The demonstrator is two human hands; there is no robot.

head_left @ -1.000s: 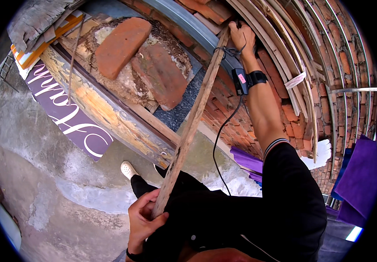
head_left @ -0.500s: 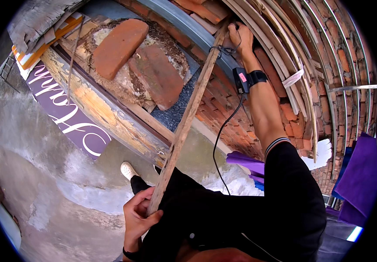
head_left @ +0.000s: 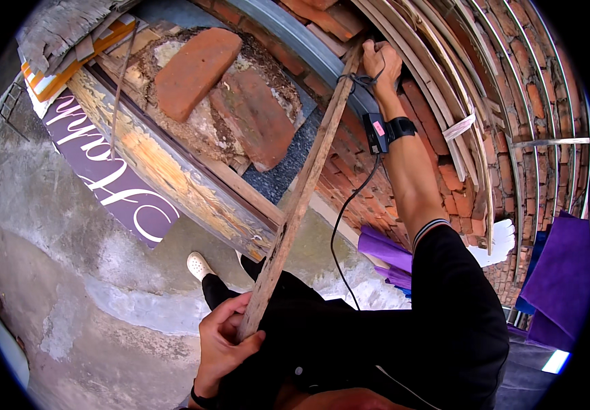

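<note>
A long, narrow wooden strip (head_left: pixel 302 195) slants across the middle, from low near my body up to the far right. My left hand (head_left: pixel 229 336) is closed around its near end, the thumb lying along one side. At the far end my right hand (head_left: pixel 381 63) is curled in a fist against the strip; its fingertips are partly hidden. Just below that hand, a thin dark wire (head_left: pixel 358 80) is wound round the strip, with a loose loop rising toward the fingers. A small black device (head_left: pixel 375 133) is strapped to my right wrist, its cable hanging down.
Left of the strip, two reddish bricks (head_left: pixel 199 72) lie on a rubble-covered surface beside a peeling wooden beam (head_left: pixel 165 164). Stacked wooden slats (head_left: pixel 438 82) lean at the right by a brick wall (head_left: pixel 538 102). Below are a purple sign (head_left: pixel 114 181) and concrete floor (head_left: pixel 124 273). Purple cloth (head_left: pixel 561 273) hangs right.
The strip's near end and my left hand have shifted slightly right. My right hand stays at the far end, and the whole view has moved a little.
</note>
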